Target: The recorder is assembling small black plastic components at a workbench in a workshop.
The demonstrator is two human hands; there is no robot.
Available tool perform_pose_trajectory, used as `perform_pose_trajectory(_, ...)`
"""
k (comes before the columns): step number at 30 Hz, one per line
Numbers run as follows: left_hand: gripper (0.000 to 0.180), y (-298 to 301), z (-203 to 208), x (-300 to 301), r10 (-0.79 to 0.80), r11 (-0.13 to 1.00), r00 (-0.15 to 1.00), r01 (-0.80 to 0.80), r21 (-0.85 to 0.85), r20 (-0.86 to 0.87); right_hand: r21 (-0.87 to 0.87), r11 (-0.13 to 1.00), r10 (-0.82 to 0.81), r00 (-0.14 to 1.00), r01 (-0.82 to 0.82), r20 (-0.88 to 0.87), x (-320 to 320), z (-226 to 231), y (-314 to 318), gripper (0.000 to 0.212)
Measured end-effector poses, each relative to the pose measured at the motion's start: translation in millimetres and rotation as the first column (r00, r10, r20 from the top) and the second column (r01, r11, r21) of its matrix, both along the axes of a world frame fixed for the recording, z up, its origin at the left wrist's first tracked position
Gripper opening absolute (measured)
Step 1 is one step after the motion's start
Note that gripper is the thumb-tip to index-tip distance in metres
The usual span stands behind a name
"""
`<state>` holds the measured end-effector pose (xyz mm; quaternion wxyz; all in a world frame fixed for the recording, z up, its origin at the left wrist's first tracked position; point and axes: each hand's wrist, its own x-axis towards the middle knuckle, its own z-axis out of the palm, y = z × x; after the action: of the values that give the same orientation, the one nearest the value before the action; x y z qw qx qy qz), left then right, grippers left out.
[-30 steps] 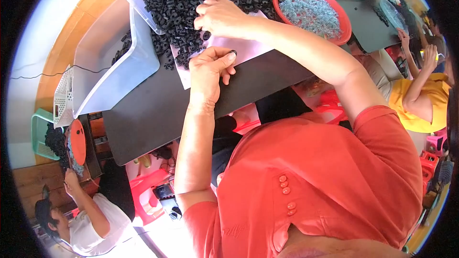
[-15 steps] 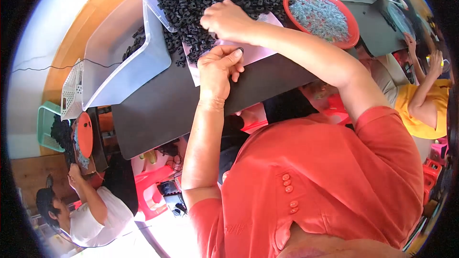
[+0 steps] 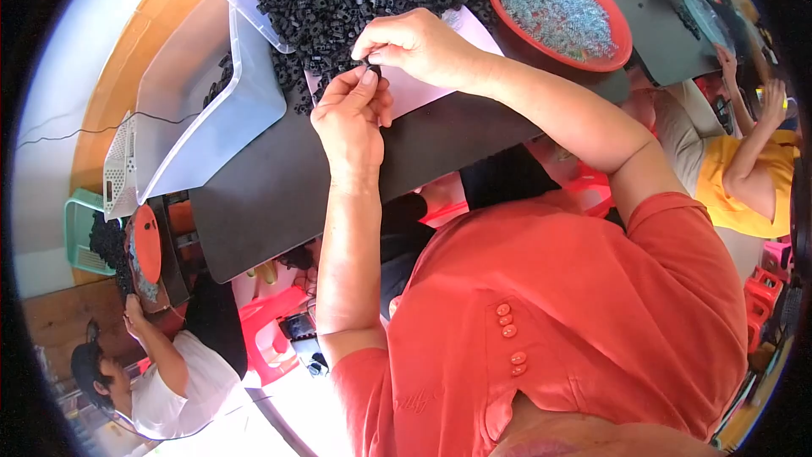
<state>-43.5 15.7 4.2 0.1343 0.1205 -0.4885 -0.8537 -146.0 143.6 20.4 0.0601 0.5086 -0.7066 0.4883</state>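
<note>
My left hand (image 3: 351, 114) is closed in a pinch, with a small black plastic part (image 3: 373, 70) at the tips of its thumb and forefinger. Right beside it my right hand (image 3: 423, 46) comes down from above, thumb and forefinger pressed together at the same part. Whether the right fingers hold a second small piece is hidden. Both hands are over a pale pink sheet (image 3: 423, 101) on the dark table (image 3: 279, 195). Just beyond them spreads a big heap of small black plastic parts (image 3: 338, 0).
A red round tray (image 3: 624, 38) of small clear or silvery pieces stands at the right. Left of the heap lies a clear plastic bin (image 3: 211, 144), tipped on its side. One person in white (image 3: 190, 381) sits at far left, another in yellow (image 3: 736, 178) at far right.
My right hand has moved from the heap to my left hand, and their fingertips now meet at the small black part. My left hand has shifted slightly left.
</note>
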Motion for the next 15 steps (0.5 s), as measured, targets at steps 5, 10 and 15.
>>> perform_pose_trajectory(5, 0.010, 0, -2, 0, -0.002, 0.999, 0.999, 0.004, -0.036, 0.039, 0.077, 0.995, 0.054, 0.998, -0.055, 0.017, -2, -1, 3, 0.018)
perform_pose_trajectory(10, 0.011, 3, 0, 1, -0.004, 0.995, 0.998, 0.009, -0.097, 0.060, 0.079, 0.990, 0.081, 0.925, -0.118, 0.372, -3, 3, 9, 0.015)
perform_pose_trajectory(15, 0.013, 3, 0, 1, 0.037, 0.996, 0.999, -0.035, -0.087, 0.027, -0.075, 0.996, 0.078, 0.744, -0.037, 0.664, 6, 9, 10, 0.013)
